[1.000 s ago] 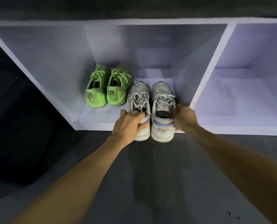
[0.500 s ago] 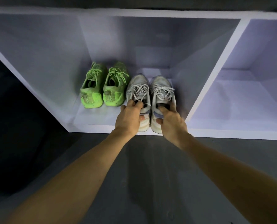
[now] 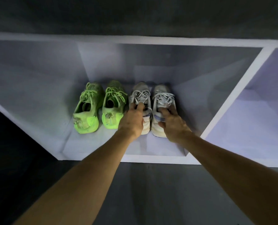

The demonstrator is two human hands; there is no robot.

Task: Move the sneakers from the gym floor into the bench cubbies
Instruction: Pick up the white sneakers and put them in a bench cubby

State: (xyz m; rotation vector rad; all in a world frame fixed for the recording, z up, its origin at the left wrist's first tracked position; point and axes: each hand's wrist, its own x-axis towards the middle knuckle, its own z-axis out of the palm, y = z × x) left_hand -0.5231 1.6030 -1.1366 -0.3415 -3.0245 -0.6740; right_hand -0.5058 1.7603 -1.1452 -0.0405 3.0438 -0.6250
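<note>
Now hands grip white sneakers inside cubby.

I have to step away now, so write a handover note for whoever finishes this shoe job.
Left hand: grips the left grey sneaker at its collar.
Right hand: fingers hooked into the right grey sneaker.
Both grey sneakers stand inside the left cubby, beside the green pair.
Done: both pairs are in.
Left: let go; the right cubby holds nothing in view; floor shoes out of frame unknown.
</note>
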